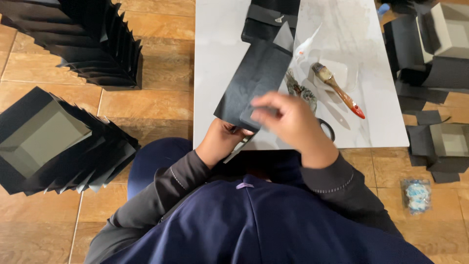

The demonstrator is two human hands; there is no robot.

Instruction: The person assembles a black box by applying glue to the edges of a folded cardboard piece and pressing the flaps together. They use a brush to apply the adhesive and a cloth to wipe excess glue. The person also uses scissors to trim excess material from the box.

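Head camera looks straight down on a person seated at a low white marble-patterned table [220, 58] set on a brown tiled floor [156, 98]. The left hand [222, 139] grips the near end of a flat black cardboard sheet [254, 80] at the table's front edge, fingers curled under it, while the right hand [288, 120] lies on top of the sheet with fingers bent and pressed onto it; that hand is blurred, so the exact finger spread is hard to tell. The sheet slants away from the person toward the table's middle. Just right of it lies a wooden-handled paintbrush with a red tip [337, 88], resting on a clear plastic tray [344, 73]. More black card pieces [266, 19] sit at the table's far edge. Left of the table, two fanned stacks of black folded box blanks [58, 142] stand on the floor. To the right are assembled black boxes with grey insides [447, 139], and a small clear wrapped packet with blue and white contents [416, 195] lies near the person's right elbow. Bare tabletop stays open along the left side.
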